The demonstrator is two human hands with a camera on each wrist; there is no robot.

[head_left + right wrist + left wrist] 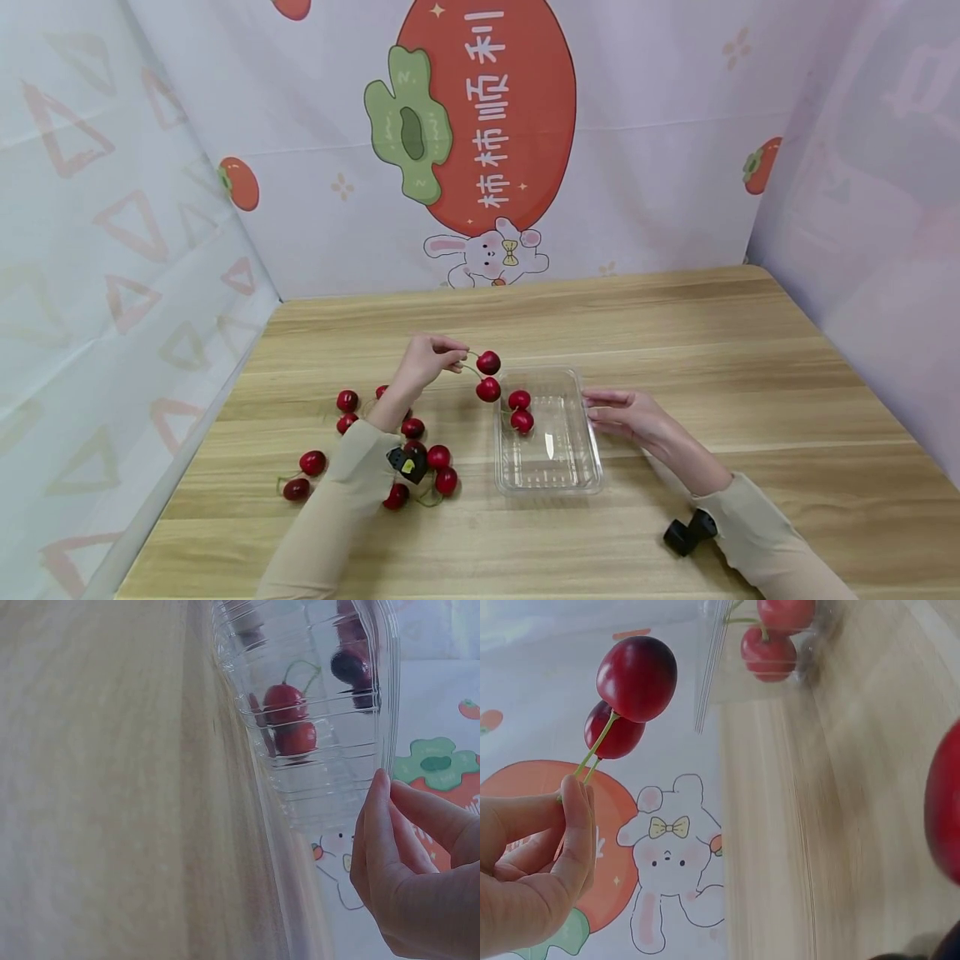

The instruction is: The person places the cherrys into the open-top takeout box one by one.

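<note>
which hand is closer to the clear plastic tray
Right. The right hand has its fingertips at the clear plastic tray's right rim; the left hand is off its left side, pinching the stems of a cherry pair.

A wooden table (pixel 750 367) bears loose cherries (pixel 312 462) and a clear tray (pixel 592 467).

Left wrist view: one cherry (pixel 946 802) cut off at right edge, blurred. Head view: left sleeve (pixel 337 500) hides part of the loose cherries (pixel 420 454).
</note>
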